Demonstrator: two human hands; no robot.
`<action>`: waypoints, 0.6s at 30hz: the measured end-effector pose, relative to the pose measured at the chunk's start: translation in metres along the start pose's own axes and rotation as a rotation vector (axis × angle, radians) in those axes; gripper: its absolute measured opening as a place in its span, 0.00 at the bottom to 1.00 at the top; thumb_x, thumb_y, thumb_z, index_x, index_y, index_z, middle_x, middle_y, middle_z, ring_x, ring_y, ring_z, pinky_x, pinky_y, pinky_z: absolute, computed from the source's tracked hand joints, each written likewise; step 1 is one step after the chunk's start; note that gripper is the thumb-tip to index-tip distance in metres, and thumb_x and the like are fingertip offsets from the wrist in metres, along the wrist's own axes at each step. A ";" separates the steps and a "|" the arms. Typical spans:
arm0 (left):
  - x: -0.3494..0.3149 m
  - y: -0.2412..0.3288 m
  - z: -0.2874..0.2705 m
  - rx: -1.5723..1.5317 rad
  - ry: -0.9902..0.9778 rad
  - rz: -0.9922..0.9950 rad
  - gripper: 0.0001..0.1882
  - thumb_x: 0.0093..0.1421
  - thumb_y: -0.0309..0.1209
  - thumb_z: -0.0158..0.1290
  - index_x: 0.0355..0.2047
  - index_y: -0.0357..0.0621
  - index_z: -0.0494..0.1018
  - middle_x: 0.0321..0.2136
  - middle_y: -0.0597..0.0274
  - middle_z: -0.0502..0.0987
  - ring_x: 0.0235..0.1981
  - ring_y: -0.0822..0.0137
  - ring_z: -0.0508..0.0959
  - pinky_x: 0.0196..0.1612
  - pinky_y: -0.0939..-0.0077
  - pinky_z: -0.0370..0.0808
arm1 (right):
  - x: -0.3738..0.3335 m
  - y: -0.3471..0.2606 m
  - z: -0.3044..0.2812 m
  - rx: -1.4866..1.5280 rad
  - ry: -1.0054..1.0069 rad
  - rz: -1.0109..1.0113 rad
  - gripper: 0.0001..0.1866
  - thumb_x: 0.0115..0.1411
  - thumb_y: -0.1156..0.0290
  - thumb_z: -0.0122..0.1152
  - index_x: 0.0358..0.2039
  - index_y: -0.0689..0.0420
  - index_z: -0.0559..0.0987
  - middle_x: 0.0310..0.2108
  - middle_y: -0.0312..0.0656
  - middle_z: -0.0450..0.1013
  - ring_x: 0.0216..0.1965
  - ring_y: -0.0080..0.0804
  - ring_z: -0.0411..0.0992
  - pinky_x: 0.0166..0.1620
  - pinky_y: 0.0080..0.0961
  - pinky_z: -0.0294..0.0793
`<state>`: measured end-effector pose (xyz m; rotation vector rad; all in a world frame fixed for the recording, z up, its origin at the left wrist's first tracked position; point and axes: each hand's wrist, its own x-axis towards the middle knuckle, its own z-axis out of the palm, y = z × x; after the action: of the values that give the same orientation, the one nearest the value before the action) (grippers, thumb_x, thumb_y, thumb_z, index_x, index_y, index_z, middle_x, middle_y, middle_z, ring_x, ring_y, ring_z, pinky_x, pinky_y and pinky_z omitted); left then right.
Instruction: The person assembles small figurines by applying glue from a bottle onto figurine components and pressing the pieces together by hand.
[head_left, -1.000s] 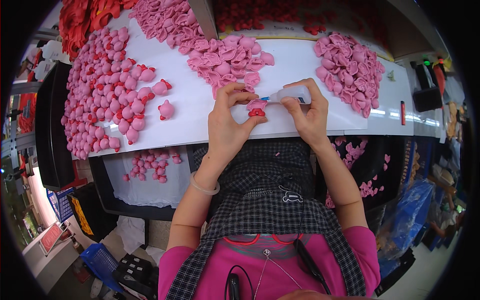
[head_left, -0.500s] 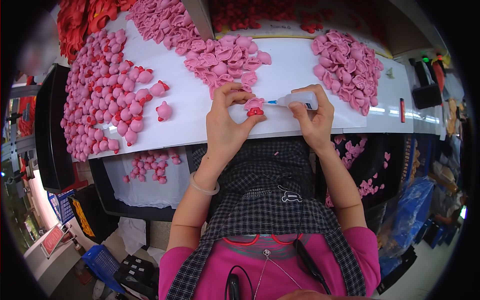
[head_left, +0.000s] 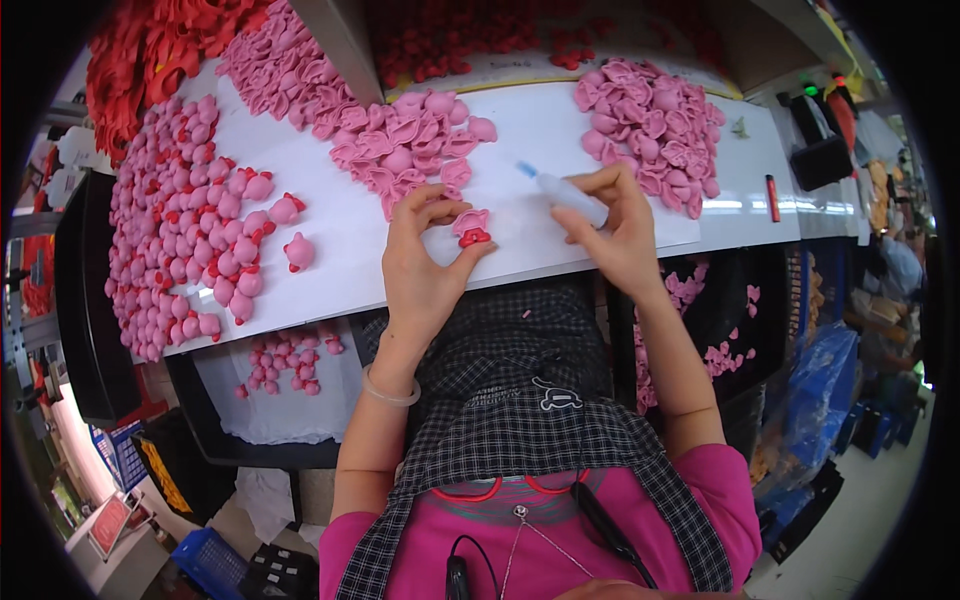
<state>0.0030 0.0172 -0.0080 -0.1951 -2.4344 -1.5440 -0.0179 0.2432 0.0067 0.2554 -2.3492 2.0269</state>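
Between the thumb and fingers of my left hand (head_left: 425, 250) is a small pink and red figure part (head_left: 471, 228), its hollow pink shell uppermost and red pieces below, just above the white table. My right hand (head_left: 617, 225) is closed round a pale squeeze bottle (head_left: 575, 195) with a thin blue nozzle tip, blurred by motion. That tip points up and left, apart from the figure part. Close beyond my left hand lies a heap of pink shell halves (head_left: 405, 145). Another heap of pink shells (head_left: 655, 125) lies beyond my right hand.
Many round pink pieces with red bits (head_left: 200, 220) cover the table's left side. Red parts (head_left: 160, 60) are piled at the far left. A red pen-like stick (head_left: 772, 198) lies at right. Below the table edge are a lined tray (head_left: 285, 400) and a dark bin (head_left: 740, 300).
My right hand has drawn the squeeze bottle's tip away from the figure part and tilted it upward. My left hand still holds the part. The whole view has shifted a little.
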 end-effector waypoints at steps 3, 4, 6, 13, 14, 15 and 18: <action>-0.001 -0.002 0.003 0.024 -0.001 0.036 0.38 0.44 0.24 0.73 0.54 0.39 0.64 0.40 0.54 0.82 0.41 0.62 0.81 0.50 0.70 0.76 | 0.018 0.004 -0.026 -0.259 0.115 -0.112 0.12 0.59 0.75 0.66 0.41 0.61 0.76 0.38 0.42 0.76 0.38 0.25 0.76 0.33 0.22 0.77; -0.001 -0.003 0.003 0.024 0.000 0.046 0.38 0.44 0.24 0.73 0.54 0.39 0.64 0.40 0.54 0.81 0.42 0.62 0.81 0.50 0.71 0.76 | 0.025 -0.003 -0.034 -0.542 0.128 -0.202 0.12 0.58 0.75 0.66 0.42 0.61 0.76 0.39 0.42 0.76 0.38 0.28 0.77 0.33 0.24 0.78; -0.002 -0.004 0.001 0.032 -0.001 0.051 0.38 0.45 0.24 0.72 0.54 0.39 0.64 0.40 0.54 0.81 0.42 0.62 0.81 0.50 0.71 0.76 | 0.033 -0.015 -0.031 -0.856 0.189 -0.104 0.13 0.55 0.72 0.68 0.42 0.57 0.80 0.39 0.43 0.76 0.37 0.37 0.78 0.37 0.32 0.78; -0.001 -0.001 -0.002 -0.028 -0.062 0.017 0.39 0.43 0.26 0.72 0.55 0.42 0.66 0.42 0.62 0.81 0.45 0.59 0.78 0.53 0.67 0.71 | 0.050 -0.015 -0.018 -1.024 0.045 -0.164 0.11 0.55 0.66 0.70 0.37 0.56 0.82 0.36 0.41 0.79 0.37 0.36 0.79 0.38 0.33 0.76; 0.000 0.000 -0.003 -0.022 -0.055 0.012 0.39 0.43 0.26 0.72 0.55 0.42 0.66 0.42 0.62 0.81 0.45 0.59 0.78 0.53 0.67 0.71 | 0.047 -0.016 -0.010 -0.844 -0.030 -0.158 0.12 0.55 0.67 0.69 0.38 0.57 0.82 0.36 0.41 0.80 0.37 0.33 0.78 0.38 0.31 0.76; 0.001 0.000 -0.005 -0.018 -0.073 0.004 0.39 0.43 0.26 0.71 0.56 0.42 0.66 0.42 0.63 0.81 0.46 0.58 0.78 0.54 0.67 0.70 | 0.043 -0.016 -0.003 -0.663 -0.105 -0.151 0.12 0.55 0.68 0.69 0.39 0.58 0.81 0.37 0.40 0.80 0.37 0.29 0.78 0.37 0.29 0.75; 0.002 0.001 -0.005 -0.010 -0.093 0.009 0.40 0.44 0.27 0.71 0.57 0.43 0.66 0.42 0.63 0.82 0.48 0.58 0.77 0.54 0.66 0.69 | 0.027 -0.020 0.014 -0.346 -0.262 -0.104 0.16 0.52 0.75 0.70 0.42 0.60 0.81 0.39 0.38 0.79 0.38 0.22 0.74 0.39 0.20 0.72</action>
<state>0.0021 0.0126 -0.0044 -0.2853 -2.4933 -1.5770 -0.0406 0.2238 0.0281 0.6472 -2.7185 1.5898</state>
